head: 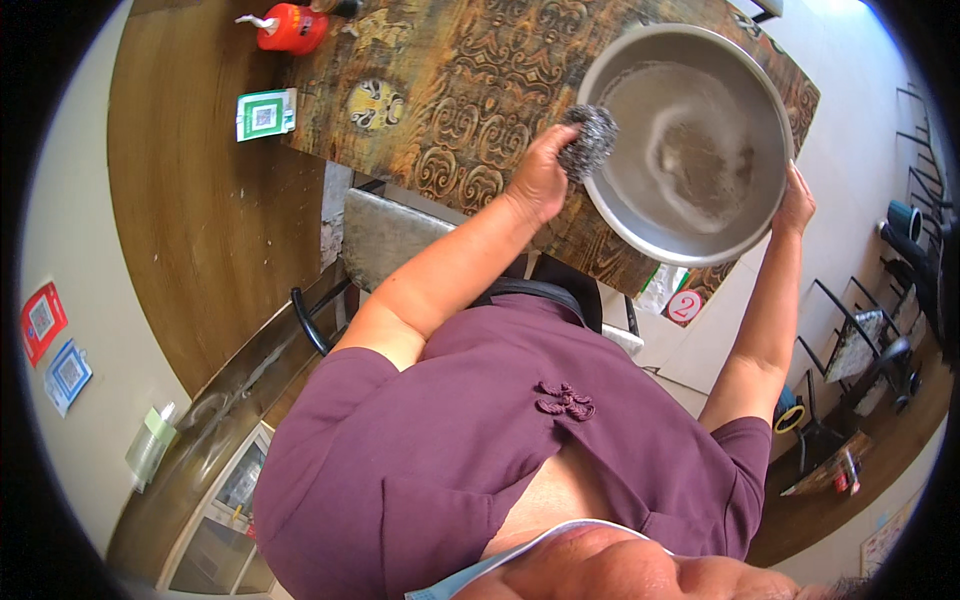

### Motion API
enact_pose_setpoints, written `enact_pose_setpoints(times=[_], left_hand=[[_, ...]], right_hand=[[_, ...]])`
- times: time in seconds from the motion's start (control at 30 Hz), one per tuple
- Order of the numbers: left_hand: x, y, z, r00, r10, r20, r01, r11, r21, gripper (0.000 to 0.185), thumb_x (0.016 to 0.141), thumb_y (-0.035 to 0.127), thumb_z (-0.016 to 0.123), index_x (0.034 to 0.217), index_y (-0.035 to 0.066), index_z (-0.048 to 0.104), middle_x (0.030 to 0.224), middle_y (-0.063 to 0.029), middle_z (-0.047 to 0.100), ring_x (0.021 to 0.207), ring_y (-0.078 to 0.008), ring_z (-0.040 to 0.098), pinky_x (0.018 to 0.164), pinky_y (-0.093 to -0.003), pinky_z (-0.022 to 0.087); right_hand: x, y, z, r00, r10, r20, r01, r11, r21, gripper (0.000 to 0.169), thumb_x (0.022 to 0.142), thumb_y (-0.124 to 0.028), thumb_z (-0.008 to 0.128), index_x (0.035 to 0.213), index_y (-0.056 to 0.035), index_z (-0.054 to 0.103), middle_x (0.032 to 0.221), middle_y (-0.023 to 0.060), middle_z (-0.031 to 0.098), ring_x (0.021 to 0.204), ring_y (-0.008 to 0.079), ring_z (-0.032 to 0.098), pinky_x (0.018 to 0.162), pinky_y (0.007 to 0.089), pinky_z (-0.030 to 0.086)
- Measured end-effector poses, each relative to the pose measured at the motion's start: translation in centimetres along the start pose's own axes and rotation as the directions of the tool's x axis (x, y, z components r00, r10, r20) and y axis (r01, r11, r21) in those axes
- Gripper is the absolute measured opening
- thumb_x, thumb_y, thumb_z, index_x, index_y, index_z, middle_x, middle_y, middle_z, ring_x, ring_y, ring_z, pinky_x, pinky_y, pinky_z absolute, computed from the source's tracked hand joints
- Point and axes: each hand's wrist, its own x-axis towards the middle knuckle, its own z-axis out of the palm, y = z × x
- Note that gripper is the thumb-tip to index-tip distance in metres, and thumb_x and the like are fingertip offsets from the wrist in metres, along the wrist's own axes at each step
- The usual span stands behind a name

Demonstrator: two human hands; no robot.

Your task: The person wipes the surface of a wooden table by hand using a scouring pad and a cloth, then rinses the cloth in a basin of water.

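Observation:
My left hand [541, 176] grips a steel wool scourer [588, 142] beside the near left rim of a large round metal basin [679, 240]. The scourer overlaps the rim in this view; whether they touch is unclear. At the basin's right side, my right hand [793, 201] holds the rim, with some fingers hidden. A pale, foamy-looking ring surrounds a brownish patch on the basin's inner bottom. The basin is over the right end of a patterned wooden table [480, 97]; how much of it rests there cannot be told.
An orange-red container [292, 30] with white tissue and a green-white card [265, 115] are at the table's left end. A chair back [390, 236] stands against the near edge. A white-green packet [664, 289] lies by the near right corner. More chairs [855, 345] stand at right.

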Motion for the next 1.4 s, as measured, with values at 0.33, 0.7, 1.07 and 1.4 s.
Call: enact_pose_setpoints(times=[0.33, 0.7, 1.07, 1.4], left_hand=[[6.1, 7.3, -13.5, 0.863, 0.408, -0.299, -0.133, 0.754, 0.644, 0.052, 0.087, 0.019, 0.081, 0.128, -0.001, 0.058, 0.119, -0.0115, 0.068, 0.109, -0.0222, 0.063, 0.096, -0.0362, 0.049], [8.2, 9.5, -17.5, 0.859, 0.409, -0.308, 0.028, 0.563, 0.826, 0.090, 0.084, 0.017, 0.083, 0.155, 0.002, 0.030, 0.156, -0.0235, 0.040, 0.140, -0.0327, 0.045, 0.111, -0.0434, 0.041], [4.5, 10.9, -19.3, 0.795, 0.549, -0.259, -0.107, 0.546, 0.831, 0.057, 0.092, 0.011, 0.072, 0.143, -0.001, 0.048, 0.143, -0.0192, 0.052, 0.121, -0.0253, 0.058, 0.103, -0.0358, 0.047], [3.6, 4.6, -1.1, 0.831, 0.278, 0.481, -0.535, 0.164, 0.829, 0.031, 0.100, 0.003, 0.059, 0.130, 0.005, 0.063, 0.124, -0.0089, 0.066, 0.114, -0.0165, 0.063, 0.099, -0.0306, 0.052]], right_hand=[[-20.5, -6.5, 13.5, 0.660, -0.274, 0.700, 0.569, 0.790, -0.228, 0.015, 0.097, -0.007, 0.065, 0.111, -0.0054, 0.072, 0.101, 0.0052, 0.069, 0.090, 0.0142, 0.065, 0.076, 0.0276, 0.053], [-32.7, 13.5, 21.8, 0.460, 0.240, 0.855, 0.648, 0.568, -0.508, 0.048, 0.071, 0.004, 0.066, 0.116, -0.0125, 0.065, 0.123, 0.0173, 0.056, 0.115, 0.0385, 0.057, 0.095, 0.0438, 0.049], [-19.3, -3.6, 16.7, 0.756, -0.421, 0.502, 0.613, 0.725, -0.314, 0.035, 0.074, 0.006, 0.058, 0.103, -0.0050, 0.073, 0.108, 0.0124, 0.063, 0.103, 0.0270, 0.064, 0.093, 0.0327, 0.051], [-12.4, 8.2, 14.5, 0.864, 0.146, 0.482, 0.488, -0.001, -0.873, 0.076, 0.087, -0.014, 0.069, 0.155, -0.0301, 0.040, 0.152, 0.0211, 0.044, 0.134, 0.0389, 0.051, 0.103, 0.0467, 0.051]])
